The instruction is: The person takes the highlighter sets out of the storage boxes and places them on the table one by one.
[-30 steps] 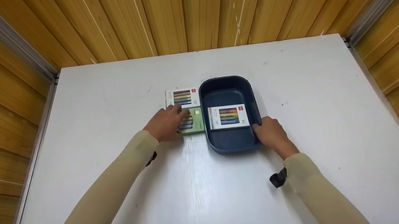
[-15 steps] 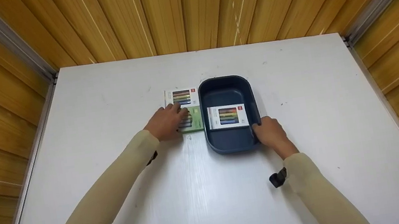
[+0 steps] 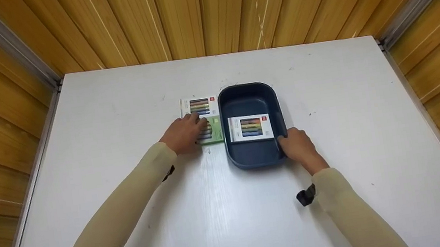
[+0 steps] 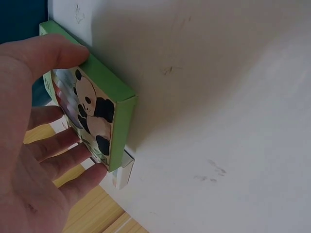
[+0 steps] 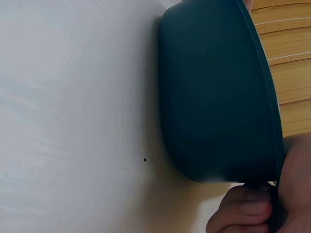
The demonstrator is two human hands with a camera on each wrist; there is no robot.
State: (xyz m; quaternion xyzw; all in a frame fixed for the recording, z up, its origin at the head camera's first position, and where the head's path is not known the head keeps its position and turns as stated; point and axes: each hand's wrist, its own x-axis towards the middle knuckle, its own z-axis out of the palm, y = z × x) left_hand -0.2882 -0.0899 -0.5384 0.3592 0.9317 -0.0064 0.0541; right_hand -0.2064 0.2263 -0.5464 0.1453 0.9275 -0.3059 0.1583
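Note:
My left hand (image 3: 183, 135) holds the green crayon box (image 3: 215, 129) against the table, left of a dark blue plastic tray (image 3: 253, 155). In the left wrist view, the thumb lies on one long edge of this panda-printed box (image 4: 97, 116), and the fingers reach its opposite edge. A white crayon box (image 3: 185, 107) lies just beyond the green one. Inside the tray sits another white crayon box (image 3: 237, 129), coloured sticks showing through its window. My right hand (image 3: 300, 146) grips the tray's right rim, thumb inside; the right wrist view shows curled fingers (image 5: 243, 211) beneath it.
Everything stands on a white table (image 3: 218, 228) with small dark marks. Wood-patterned panels (image 3: 182, 16) rise behind its far edge and along both sides. The tray's left wall is close against the boxes.
The green box has shifted very slightly away from me under my left hand, towards the white box. My right hand and the tray look unchanged.

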